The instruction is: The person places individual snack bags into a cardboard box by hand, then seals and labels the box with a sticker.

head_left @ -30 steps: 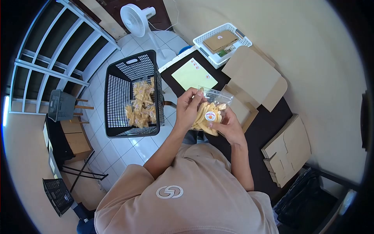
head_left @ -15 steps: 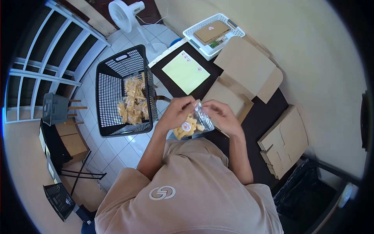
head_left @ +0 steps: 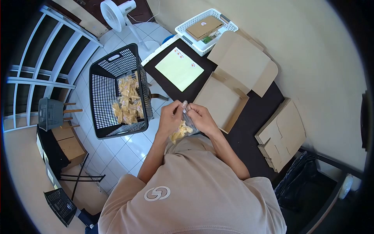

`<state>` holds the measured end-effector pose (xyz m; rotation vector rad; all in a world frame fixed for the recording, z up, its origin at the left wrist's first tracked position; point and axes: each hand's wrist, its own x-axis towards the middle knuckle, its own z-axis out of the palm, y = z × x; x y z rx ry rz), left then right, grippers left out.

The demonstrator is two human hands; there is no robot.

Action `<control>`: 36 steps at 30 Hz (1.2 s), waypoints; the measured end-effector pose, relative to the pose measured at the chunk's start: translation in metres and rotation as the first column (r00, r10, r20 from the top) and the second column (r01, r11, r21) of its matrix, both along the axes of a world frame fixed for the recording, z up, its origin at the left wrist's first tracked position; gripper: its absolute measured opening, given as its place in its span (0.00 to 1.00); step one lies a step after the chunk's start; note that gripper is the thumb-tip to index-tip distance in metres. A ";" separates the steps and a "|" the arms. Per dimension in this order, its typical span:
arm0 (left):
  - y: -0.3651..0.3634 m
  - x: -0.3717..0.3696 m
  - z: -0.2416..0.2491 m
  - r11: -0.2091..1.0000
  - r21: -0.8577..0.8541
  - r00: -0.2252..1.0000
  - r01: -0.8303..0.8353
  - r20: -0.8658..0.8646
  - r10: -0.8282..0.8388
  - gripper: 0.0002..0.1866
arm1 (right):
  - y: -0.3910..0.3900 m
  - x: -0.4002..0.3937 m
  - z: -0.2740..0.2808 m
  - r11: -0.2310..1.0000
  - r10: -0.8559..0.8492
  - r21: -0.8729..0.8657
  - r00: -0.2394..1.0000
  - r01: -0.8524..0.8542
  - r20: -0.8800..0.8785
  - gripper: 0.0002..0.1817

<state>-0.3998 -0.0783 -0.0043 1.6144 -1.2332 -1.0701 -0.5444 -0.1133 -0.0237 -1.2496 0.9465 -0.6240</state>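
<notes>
In front of my torso, a clear plastic bag of yellow snack pieces (head_left: 180, 132) hangs with its contents at the lower end. My left hand (head_left: 171, 117) is closed on the bag's upper left edge. Opposite it, my right hand (head_left: 201, 118) grips the upper right edge, fingers curled in a pinch. Both sets of fingertips meet near the bag's top, which looks gathered between them. Right beside my right hand lies an open cardboard box (head_left: 221, 102), its lid folded back. More bags of yellow snacks (head_left: 128, 99) lie in the black basket (head_left: 104, 84) to the left.
A sheet of round stickers (head_left: 179, 70) lies on the black tabletop (head_left: 249, 128). Behind it stands a white basket (head_left: 198, 46) holding a closed carton (head_left: 204, 27). Flat cardboard pieces (head_left: 282, 134) are stacked at right. A white fan (head_left: 113, 15) stands on the tiled floor.
My right hand has moved in toward my left, and their fingertips now meet at the bag's top. The bag hangs narrower and its round sticker no longer shows. The camera view has shifted slightly.
</notes>
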 end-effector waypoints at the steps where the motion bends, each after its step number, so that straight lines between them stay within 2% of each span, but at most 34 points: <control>1: -0.001 0.004 -0.007 0.997 -0.034 0.998 -0.066 0.001 0.066 0.13 | 0.000 -0.001 0.002 0.999 0.043 -0.022 0.997 -0.045 -0.056 0.11; 5: -0.003 0.017 -0.020 0.967 -0.084 0.970 -0.240 0.006 0.242 0.13 | 0.005 0.003 0.016 0.996 0.081 0.046 0.996 -0.080 -0.035 0.10; 9: -0.004 0.026 -0.021 0.942 -0.056 0.943 -0.331 0.013 0.332 0.15 | 0.007 -0.001 0.016 0.987 0.146 -0.042 0.982 -0.152 -0.118 0.11; 10: -0.005 0.030 -0.029 0.936 -0.130 0.942 -0.328 0.028 0.334 0.16 | 0.008 -0.001 0.016 0.990 0.137 -0.042 0.990 -0.138 -0.039 0.10; 11: -0.006 0.045 -0.037 0.934 -0.127 0.940 -0.333 0.027 0.339 0.16 | 0.010 -0.002 0.016 0.991 0.127 -0.039 0.991 -0.125 0.040 0.08; 12: -0.007 0.067 -0.045 0.845 -0.040 0.845 -0.533 -0.079 0.529 0.15 | 0.013 -0.007 0.021 0.991 0.132 -0.037 0.990 -0.131 0.039 0.08; 13: -0.007 0.082 -0.046 0.715 0.067 0.699 -0.696 -0.165 0.696 0.15 | 0.016 -0.016 0.030 0.993 0.113 -0.030 0.992 -0.111 0.055 0.08; 14: -0.007 0.092 -0.047 0.714 0.066 0.697 -0.697 -0.168 0.697 0.15 | 0.017 -0.020 0.037 0.996 0.090 -0.026 0.993 -0.088 0.071 0.07; 16: -0.005 0.097 -0.036 0.789 -0.123 0.795 -0.601 -0.191 0.576 0.14 | 0.012 -0.020 0.041 0.998 0.034 -0.046 0.999 -0.033 0.017 0.08; 17: -0.003 0.089 -0.033 0.784 -0.114 0.788 -0.610 -0.195 0.584 0.14 | 0.010 -0.020 0.042 0.997 -0.013 -0.071 0.999 0.011 -0.032 0.10; 18: -0.007 0.071 -0.021 0.804 -0.041 0.770 -0.593 -0.320 0.552 0.14 | 0.008 -0.019 0.034 0.997 0.027 -0.068 1.000 -0.028 -0.010 0.17; 19: -0.011 0.055 -0.015 0.824 0.024 0.735 -0.567 -0.436 0.519 0.14 | 0.005 -0.015 0.034 0.997 0.042 -0.068 0.999 -0.042 -0.009 0.17; 21: -0.014 0.027 -0.020 0.846 0.128 0.605 -0.517 -0.645 0.467 0.13 | 0.001 -0.007 0.038 0.948 -0.033 -0.318 0.997 0.012 -0.063 0.23; 22: -0.014 0.011 -0.021 0.877 0.133 0.505 -0.462 -0.774 0.383 0.12 | -0.005 -0.008 0.039 0.959 0.015 -0.281 0.999 -0.029 -0.052 0.26; 23: -0.012 0.000 -0.023 0.904 0.126 0.379 -0.408 -0.878 0.293 0.12 | -0.013 -0.012 0.038 0.954 0.057 -0.285 0.988 -0.097 -0.145 0.25; 24: -0.010 -0.002 -0.025 0.900 0.125 0.372 -0.417 -0.880 0.295 0.12 | -0.019 -0.016 0.029 0.972 0.033 -0.230 0.996 -0.052 -0.083 0.22; 25: -0.008 -0.004 -0.027 0.926 0.137 0.346 -0.353 -0.900 0.265 0.13 | -0.023 -0.019 0.023 0.985 0.008 -0.170 1.000 -0.012 -0.025 0.20; 26: -0.005 -0.004 -0.028 0.947 0.146 0.317 -0.288 -0.918 0.238 0.14 | -0.027 -0.026 0.022 0.985 0.021 -0.171 0.999 -0.026 -0.030 0.20; 27: -0.003 -0.002 -0.028 0.943 0.146 0.310 -0.298 -0.920 0.241 0.14 | -0.031 -0.031 0.027 0.995 -0.020 -0.098 1.000 0.019 -0.011 0.17; 28: 0.000 0.002 -0.027 0.980 0.089 0.531 -0.180 -0.829 0.173 0.16 | -0.034 -0.036 0.030 0.998 -0.065 -0.023 0.998 0.066 0.004 0.14; 29: 0.003 0.006 -0.026 0.997 0.058 0.716 -0.046 -0.694 0.073 0.19 | -0.036 -0.041 0.031 0.998 -0.059 -0.025 0.998 0.059 0.000 0.14; 30: 0.007 0.009 -0.028 0.994 0.105 0.721 0.019 -0.690 0.059 0.20 | -0.039 -0.046 0.032 0.996 -0.081 0.041 0.997 0.081 0.003 0.14; 31: 0.011 0.010 -0.030 0.995 0.103 0.718 0.015 -0.694 0.061 0.20 | -0.040 -0.050 0.032 0.989 -0.104 0.106 0.995 0.103 0.005 0.13; 33: 0.019 0.010 -0.030 0.974 0.127 0.754 0.188 -0.654 -0.061 0.20 | -0.039 -0.052 0.030 0.989 -0.104 0.104 0.994 0.102 0.022 0.14; 34: 0.020 0.008 -0.027 0.968 0.100 0.723 0.228 -0.684 -0.100 0.19 | -0.035 -0.049 0.031 0.987 -0.125 0.108 0.990 0.117 0.066 0.14; 36: 0.020 -0.005 -0.033 0.978 0.053 0.749 0.199 -0.653 -0.117 0.19 | -0.026 -0.043 0.029 0.985 -0.137 0.117 0.985 0.125 0.108 0.14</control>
